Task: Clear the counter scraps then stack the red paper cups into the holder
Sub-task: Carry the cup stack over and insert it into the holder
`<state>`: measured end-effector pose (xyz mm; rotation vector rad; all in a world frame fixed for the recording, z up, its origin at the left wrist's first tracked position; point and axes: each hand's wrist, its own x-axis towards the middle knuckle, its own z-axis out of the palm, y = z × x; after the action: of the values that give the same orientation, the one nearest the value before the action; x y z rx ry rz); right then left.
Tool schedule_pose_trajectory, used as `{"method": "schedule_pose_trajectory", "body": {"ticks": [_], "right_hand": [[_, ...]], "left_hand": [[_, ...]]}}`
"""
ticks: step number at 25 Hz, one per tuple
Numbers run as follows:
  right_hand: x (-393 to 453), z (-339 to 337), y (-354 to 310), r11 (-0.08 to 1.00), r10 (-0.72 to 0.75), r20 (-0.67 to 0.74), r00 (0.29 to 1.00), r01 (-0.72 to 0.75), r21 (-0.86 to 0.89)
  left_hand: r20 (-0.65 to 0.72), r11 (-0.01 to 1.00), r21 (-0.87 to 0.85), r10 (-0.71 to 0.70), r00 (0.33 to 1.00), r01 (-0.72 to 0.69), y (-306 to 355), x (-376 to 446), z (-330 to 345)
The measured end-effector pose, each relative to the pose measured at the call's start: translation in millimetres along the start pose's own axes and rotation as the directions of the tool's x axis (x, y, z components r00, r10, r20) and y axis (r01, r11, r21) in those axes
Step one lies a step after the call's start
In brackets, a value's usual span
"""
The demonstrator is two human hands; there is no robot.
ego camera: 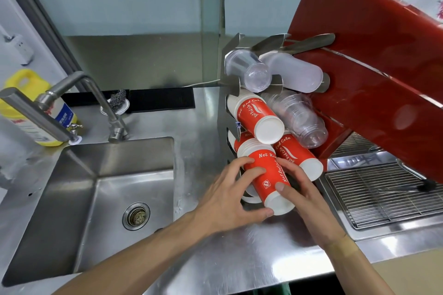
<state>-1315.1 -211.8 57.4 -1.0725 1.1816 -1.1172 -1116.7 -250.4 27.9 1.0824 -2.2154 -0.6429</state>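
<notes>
Item: stack of red paper cups [268, 175], lying tilted with white bases toward the viewer, its open end in the lower left slot of the steel cup holder [226, 79] on the counter [203, 258]; left hand [230, 199] grasps it from the left, right hand [302, 189] from the right, fingers of both curled round the stack. Holder also carries: two more red cup stacks, one above [259, 120] and one at right [299, 158], plus clear plastic cups [254, 74] in upper slots. Adjacent: sink [84, 199] and faucet [96, 93] to the left, red machine [371, 67] and wire drip grate [383, 196] to the right.
</notes>
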Motion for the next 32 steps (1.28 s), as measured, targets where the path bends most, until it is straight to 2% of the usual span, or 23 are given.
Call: {"method": "schedule_pose_trajectory", "body": {"ticks": [6, 32], "right_hand": [[6, -13, -5, 0.994, 0.066, 0.102, 0.993, -0.057, -0.09], [28, 1, 10, 0.992, 0.059, -0.012, 0.998, -0.06, -0.112]], "left_hand": [[0.005, 0.999, -0.028, -0.026, 1.0, 0.027, -4, 7, 0], [0.006, 0.994, -0.091, -0.068, 0.998, 0.068, -31, 23, 8]]}}
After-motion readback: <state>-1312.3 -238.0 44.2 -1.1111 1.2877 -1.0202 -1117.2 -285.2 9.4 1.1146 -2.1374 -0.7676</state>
